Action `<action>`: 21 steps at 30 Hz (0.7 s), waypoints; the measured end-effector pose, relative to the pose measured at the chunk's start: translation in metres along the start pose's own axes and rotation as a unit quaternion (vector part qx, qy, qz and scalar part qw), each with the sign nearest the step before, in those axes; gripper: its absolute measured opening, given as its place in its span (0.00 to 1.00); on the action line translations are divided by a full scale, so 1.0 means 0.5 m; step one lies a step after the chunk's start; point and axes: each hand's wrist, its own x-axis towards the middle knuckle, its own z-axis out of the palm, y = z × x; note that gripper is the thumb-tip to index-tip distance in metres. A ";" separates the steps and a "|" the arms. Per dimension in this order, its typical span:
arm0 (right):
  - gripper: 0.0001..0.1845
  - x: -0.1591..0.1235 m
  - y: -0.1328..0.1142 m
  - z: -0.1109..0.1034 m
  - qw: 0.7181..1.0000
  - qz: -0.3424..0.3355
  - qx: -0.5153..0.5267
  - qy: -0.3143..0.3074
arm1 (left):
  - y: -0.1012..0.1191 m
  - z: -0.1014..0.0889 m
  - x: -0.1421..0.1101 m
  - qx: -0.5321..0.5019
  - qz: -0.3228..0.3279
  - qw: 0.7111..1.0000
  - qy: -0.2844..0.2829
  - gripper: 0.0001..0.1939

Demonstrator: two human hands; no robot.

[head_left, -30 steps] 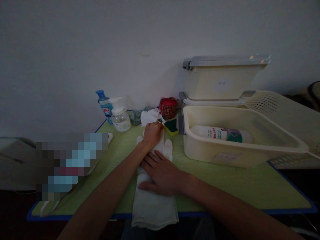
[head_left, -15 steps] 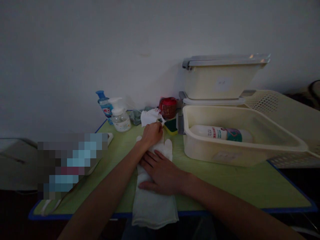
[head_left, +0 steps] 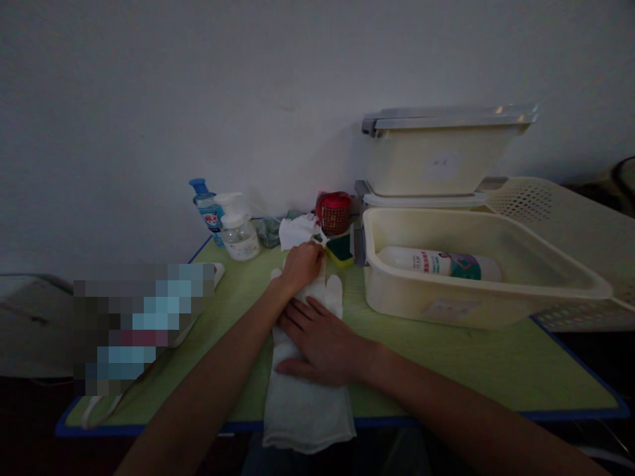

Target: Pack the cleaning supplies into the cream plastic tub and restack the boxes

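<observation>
A long white glove [head_left: 307, 413] lies flat on the green tabletop [head_left: 446, 370], its cuff hanging over the front edge. Thumb shapes stick out on both sides, so there may be two gloves stacked. My left hand [head_left: 302, 264] is closed over the finger end, at the far side, and hides most of the glove's fingers. Nearer to me, my right hand [head_left: 325, 340] rests palm down across the glove's middle with its fingers stretched out. My right fingertips lie close beside my left wrist.
Behind sit a blue bottle [head_left: 211, 215], a pump bottle [head_left: 241, 238], a crumpled white cloth [head_left: 297, 231], a sponge [head_left: 341, 251] and a red container [head_left: 335, 215]. At right, a cream bin [head_left: 421, 301] holds a white bottle [head_left: 431, 261]; lidded boxes [head_left: 426, 158] are stacked behind. A blurred-out object [head_left: 149, 324] lies left.
</observation>
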 end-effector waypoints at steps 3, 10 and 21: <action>0.38 0.000 -0.001 -0.001 1.000 0.004 0.000 -0.003 | -0.002 -0.001 0.001 -0.001 0.007 1.000 -0.007 0.13; 0.37 0.000 0.000 0.002 1.000 0.006 0.003 -0.001 | -0.002 -0.001 0.005 0.006 0.004 1.000 -0.017 0.12; 0.38 0.001 0.001 0.002 1.000 0.004 0.010 -0.005 | -0.006 0.004 0.006 0.015 0.018 1.000 -0.020 0.13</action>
